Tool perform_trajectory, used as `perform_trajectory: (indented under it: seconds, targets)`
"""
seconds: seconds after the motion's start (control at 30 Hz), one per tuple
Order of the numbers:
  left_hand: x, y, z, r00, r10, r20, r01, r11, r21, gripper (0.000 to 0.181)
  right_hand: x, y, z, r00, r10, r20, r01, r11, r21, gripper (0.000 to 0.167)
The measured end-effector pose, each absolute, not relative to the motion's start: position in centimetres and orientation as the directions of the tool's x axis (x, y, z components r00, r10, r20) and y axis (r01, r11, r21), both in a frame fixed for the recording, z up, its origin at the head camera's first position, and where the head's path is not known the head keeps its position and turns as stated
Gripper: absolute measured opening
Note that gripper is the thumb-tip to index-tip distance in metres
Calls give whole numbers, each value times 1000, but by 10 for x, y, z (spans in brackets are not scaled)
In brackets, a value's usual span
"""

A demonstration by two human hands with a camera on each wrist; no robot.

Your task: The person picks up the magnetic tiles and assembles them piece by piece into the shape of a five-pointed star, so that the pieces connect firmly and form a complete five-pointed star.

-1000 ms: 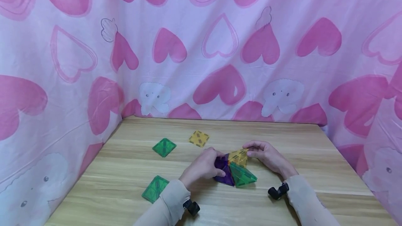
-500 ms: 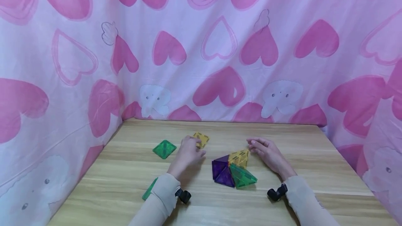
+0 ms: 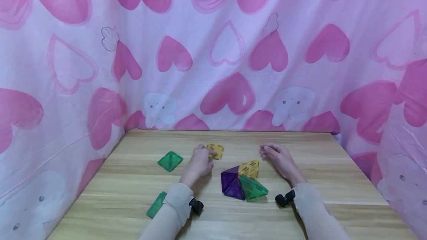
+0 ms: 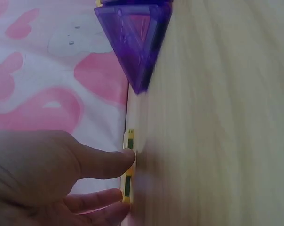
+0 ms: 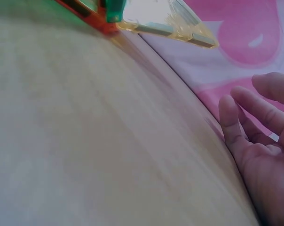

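A flat yellow tile [image 3: 218, 151] lies at the back of the table. My left hand [image 3: 199, 162] is on its left side; in the left wrist view the thumb and fingers of the hand [image 4: 48, 174] touch the edge of the yellow tile [image 4: 129, 181]. To the right stands a joined cluster of translucent magnetic tiles, with purple triangles [image 3: 232, 184], a yellow part [image 3: 249, 168] and a green part [image 3: 252, 188]. My right hand [image 3: 279, 158] hovers beside the cluster, fingers loosely bent and holding nothing; in the right wrist view the hand [image 5: 264, 136] is apart from the yellow part [image 5: 161, 23].
A green diamond-shaped piece [image 3: 170, 161] lies left of my left hand. Another green piece [image 3: 156, 205] is nearer, partly covered by the left sleeve. The wooden table [image 3: 300, 147] is bordered by a pink heart-print curtain [image 3: 227, 95] behind and at both sides.
My left hand has let go of the purple part of the cluster and moved back and left to the yellow tile. My right hand has come off the cluster's yellow part.
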State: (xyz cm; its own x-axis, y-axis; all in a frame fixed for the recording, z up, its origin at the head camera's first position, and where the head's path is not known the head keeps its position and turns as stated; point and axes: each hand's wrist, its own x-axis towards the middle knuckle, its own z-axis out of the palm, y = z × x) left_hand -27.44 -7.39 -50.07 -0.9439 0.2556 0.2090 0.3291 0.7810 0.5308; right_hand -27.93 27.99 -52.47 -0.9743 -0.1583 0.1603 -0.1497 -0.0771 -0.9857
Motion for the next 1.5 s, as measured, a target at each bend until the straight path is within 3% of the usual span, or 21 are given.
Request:
perform_trajectory:
  seconds: [0.27,0.4,0.57,0.93,1.17,1.5]
  targets:
    - [-310,-55,-532,-890,362,276,454,754,475,40,-284,277,-524,-981,-119,153,-171,161,-972,35]
    - [-325,-48,-542,-894,351,277,444,771,457,46,-286,275,-524,-968,-156,195,-230,254,-939,32]
    - [-333,-44,-551,-905,349,242,424,781,458,60,-289,273,-525,-951,-219,220,-277,277,-920,37]
    - [-321,-26,-531,-923,319,215,381,684,622,41,-298,269,-524,-939,-277,205,-303,384,-872,46]
    - [-295,-13,-493,-954,255,158,281,577,767,54,-302,265,-520,-930,-301,212,-337,466,-818,45]
    - [-294,2,-491,-979,164,117,187,518,835,52,-303,261,-520,-936,-294,195,-302,380,-874,36]
